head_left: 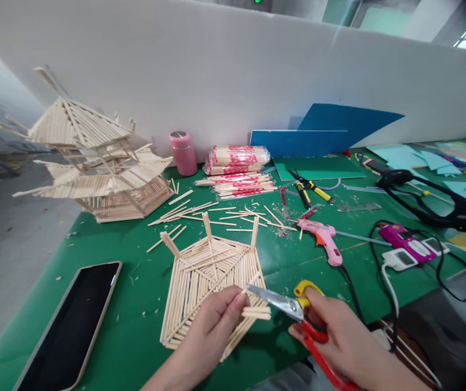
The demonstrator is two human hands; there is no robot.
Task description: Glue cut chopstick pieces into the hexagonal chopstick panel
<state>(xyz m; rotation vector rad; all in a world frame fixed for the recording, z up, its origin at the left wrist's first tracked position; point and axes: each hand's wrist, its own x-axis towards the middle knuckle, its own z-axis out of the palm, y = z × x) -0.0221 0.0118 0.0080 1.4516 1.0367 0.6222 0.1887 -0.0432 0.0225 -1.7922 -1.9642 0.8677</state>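
Note:
My left hand (pixel 215 321) is closed on a few short wooden sticks (pixel 257 313), over the front right part of a hexagonal stick base (pixel 194 285). Three upright posts of bundled sticks rise from the base's back corners. In my right hand (pixel 334 331) are scissors (pixel 284 305) with red and yellow handles. Their blades point left, with the tips at the stick ends by my left thumb; whether they touch the wood is unclear. Loose sticks (pixel 222 216) lie scattered behind the base.
A stick pagoda (pixel 106 168) stands at the back left, a phone (pixel 72 326) lies front left. Behind are a pink bottle (pixel 183 154) and wrapped stick packs (pixel 239 160). To the right: pliers (pixel 310 189), pink glue gun (pixel 322 239), purple power strip (pixel 408 243), cables.

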